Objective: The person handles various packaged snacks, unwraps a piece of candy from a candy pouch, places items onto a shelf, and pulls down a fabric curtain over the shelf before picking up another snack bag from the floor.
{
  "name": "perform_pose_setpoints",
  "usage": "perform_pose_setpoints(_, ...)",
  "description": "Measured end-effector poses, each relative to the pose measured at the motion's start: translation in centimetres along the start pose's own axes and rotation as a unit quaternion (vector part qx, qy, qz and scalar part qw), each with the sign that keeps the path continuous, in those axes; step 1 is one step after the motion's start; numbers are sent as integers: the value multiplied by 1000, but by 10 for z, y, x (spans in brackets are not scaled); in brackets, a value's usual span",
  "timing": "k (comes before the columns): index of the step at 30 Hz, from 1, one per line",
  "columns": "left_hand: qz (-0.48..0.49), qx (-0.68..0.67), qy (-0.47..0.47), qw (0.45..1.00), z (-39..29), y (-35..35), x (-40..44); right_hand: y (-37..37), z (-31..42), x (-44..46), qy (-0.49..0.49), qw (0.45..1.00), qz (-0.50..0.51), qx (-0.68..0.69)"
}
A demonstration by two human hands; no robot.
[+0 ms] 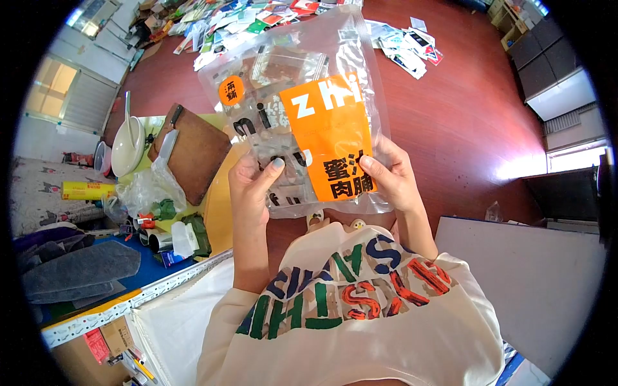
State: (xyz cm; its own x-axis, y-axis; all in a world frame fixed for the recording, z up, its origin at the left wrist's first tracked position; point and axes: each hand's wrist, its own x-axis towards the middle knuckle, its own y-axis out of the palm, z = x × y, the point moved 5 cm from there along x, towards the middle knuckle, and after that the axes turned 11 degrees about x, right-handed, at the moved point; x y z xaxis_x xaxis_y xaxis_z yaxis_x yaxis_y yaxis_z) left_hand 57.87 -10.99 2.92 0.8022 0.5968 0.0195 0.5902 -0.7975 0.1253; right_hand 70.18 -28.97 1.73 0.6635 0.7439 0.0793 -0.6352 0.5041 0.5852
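Clear plastic pouch (302,128) is held up in front of the torso, above the red-brown floor (444,141), printed face toward the wearer. Both hands grip it. Left hand (250,180): pinching the lower left part, thumb on the front film, fingers behind. Right hand (394,175): pinching the lower right edge, thumb on the orange panel, fingers behind. Pouch is upright with a slight tilt. Print: 1 round orange logo at upper left, black and white lettering, 4 large black characters low on the panel. Contents show through the film, hard to make out.

Left of the wearer: brown board (199,154), knife (167,151) lying over its near edge, white bowl (127,147) beside it, crumpled clear bag (148,190) nearer; grey cloth (96,270) on a blue surface (132,291). Far floor: 1 broad spread of papers (225,29), 1 smaller pile (412,48) right of it. Right: pale flat panel (515,283).
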Motion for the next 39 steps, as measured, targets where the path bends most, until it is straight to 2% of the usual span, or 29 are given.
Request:
perform_pose_setpoints(8, 28, 19, 5, 999, -3, 1, -2, 5, 9, -5, -6, 1000, -17, -4)
perform_pose_setpoints(10, -5, -16, -25, 1000, 10, -14, 8, 22, 29, -8, -26, 985, -39, -169)
perform_pose_setpoints(11, -36, -52, -55, 996, 16, -22, 15, 33, 32, -9, -26, 985, -35, -168)
perform_pose_setpoints(13, -36, -99, -72, 992, 26, -20, 32, 69, 42, -14, -142, 899, 21, -414)
perform_pose_setpoints(14, -16, -192, -93, 977, 48, -21, 41, 89, 42, -18, -186, 871, 50, -451)
perform_pose_setpoints(15, 4, -284, -112, 952, 72, -20, 53, 110, 39, -24, -229, 839, 78, -487)
perform_pose_setpoints(16, 232, -408, -35, 882, 85, 2, 88, 129, 30, -31, -237, 840, 132, -470)
perform_pose_setpoints(17, 444, -497, 45, 744, 62, 28, 97, 144, 23, -38, -244, 837, 187, -452)
perform_pose_setpoints(18, 437, -545, 26, 715, 63, 36, 92, 148, 20, -42, -246, 837, 194, -449)
perform_pose_setpoints(19, 468, -600, 22, 648, 59, 48, 92, 151, 13, -45, -224, 844, 212, -439)
perform_pose_setpoints(21, 507, -591, 23, 627, 47, 55, 91, 152, 4, -46, -202, 849, 239, -426)
perform_pose_setpoints(23, 531, -574, 42, 622, 39, 59, 86, 140, 3, -44, -165, 868, 215, -416)
perform_pose_setpoints(28, 578, -575, 34, 577, 24, 71, 78, 145, 1, -46, -189, 858, 215, -426)
perform_pose_setpoints(39, 605, -562, 32, 563, 17, 70, 76, 151, -6, -47, -175, 848, 243, -437)
